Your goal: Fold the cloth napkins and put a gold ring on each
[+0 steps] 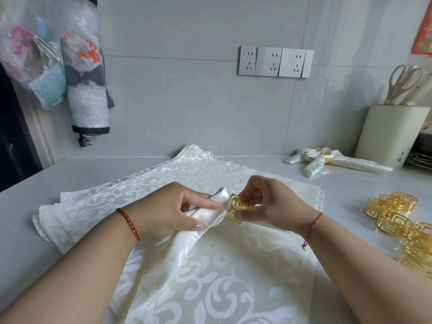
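Observation:
My left hand (173, 211) pinches the gathered middle of a cream patterned napkin (210, 265), lifting it off the stack. My right hand (268, 202) holds a gold ring (236, 208) by its edges, right against the napkin's bunched tip, which pokes up beside the ring. A stack of flat cream napkins (131, 190) lies under both hands on the counter. Two finished napkins (313, 160), each with a gold ring round it, lie at the back right.
A heap of several loose gold rings (402, 220) sits on the grey counter (23, 218) at the right. A cream utensil holder (388, 134) with scissors stands at the back right. Wall sockets (275, 63) and hanging plastic bags (58, 54) are behind.

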A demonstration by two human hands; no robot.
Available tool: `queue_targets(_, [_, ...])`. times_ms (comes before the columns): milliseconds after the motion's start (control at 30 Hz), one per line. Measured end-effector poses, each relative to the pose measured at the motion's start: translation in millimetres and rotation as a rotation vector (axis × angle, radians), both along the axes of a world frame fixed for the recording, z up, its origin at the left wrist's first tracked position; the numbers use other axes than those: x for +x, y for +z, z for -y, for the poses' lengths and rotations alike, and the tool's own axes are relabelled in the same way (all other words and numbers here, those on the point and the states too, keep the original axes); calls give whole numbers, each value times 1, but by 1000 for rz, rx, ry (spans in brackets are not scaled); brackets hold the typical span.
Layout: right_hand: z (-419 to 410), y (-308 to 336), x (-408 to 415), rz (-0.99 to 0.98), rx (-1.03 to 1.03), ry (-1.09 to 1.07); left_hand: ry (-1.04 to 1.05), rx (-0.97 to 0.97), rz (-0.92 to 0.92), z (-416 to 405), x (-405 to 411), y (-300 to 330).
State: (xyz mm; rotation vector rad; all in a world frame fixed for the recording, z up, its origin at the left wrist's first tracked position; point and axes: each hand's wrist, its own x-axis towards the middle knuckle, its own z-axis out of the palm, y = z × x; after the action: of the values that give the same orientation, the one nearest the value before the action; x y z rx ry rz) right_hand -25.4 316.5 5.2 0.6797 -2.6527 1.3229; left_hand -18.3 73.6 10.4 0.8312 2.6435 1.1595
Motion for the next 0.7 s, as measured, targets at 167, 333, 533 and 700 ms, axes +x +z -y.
queue_targets(167, [1,3,4,7,-28,101,-106,-120,57,2,3,6])
queue_targets(333, [6,3,9,-11,16,194,-163,-175,89,-1,1,5])
queue_targets(533, [4,1,4,-23,-54,219,16,13,-29,1,-3,4])
queue_targets(700, [3,-3,-2,-8,-68,225,45,3,-70,-3,2,9])
